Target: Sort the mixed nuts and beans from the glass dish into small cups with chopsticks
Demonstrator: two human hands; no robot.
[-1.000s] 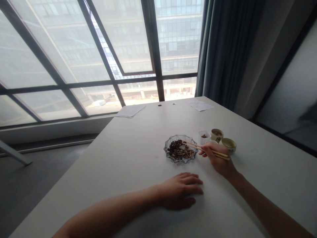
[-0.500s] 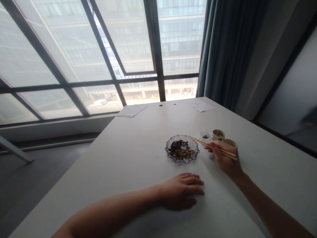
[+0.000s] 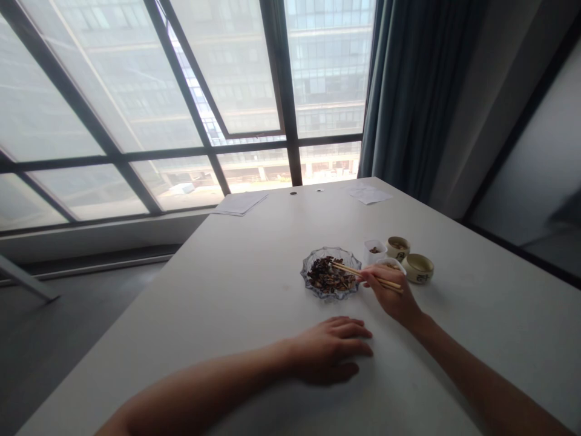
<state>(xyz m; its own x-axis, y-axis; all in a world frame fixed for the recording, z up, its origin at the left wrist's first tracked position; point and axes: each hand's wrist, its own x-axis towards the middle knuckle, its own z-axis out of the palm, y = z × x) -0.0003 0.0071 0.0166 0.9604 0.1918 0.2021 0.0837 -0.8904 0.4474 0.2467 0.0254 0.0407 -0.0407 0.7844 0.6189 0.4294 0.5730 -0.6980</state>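
Wooden chopsticks (image 3: 347,270) pinched in R hand (image 3: 390,297), tips over glass dish (image 3: 318,286) of dark bits (image 3: 325,275), dish sitting w/in easy reach. L hand (image 3: 329,350) lies open on table (image 3: 227,290), holding nothing, parked out of the way.

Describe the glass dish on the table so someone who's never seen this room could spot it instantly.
On the white table below the large window, right of centre, sits a shallow, scalloped clear glass dish heaped with dark brown pieces. Thin wooden chopsticks in the right hand reach over it, unlike the small cups just beyond.
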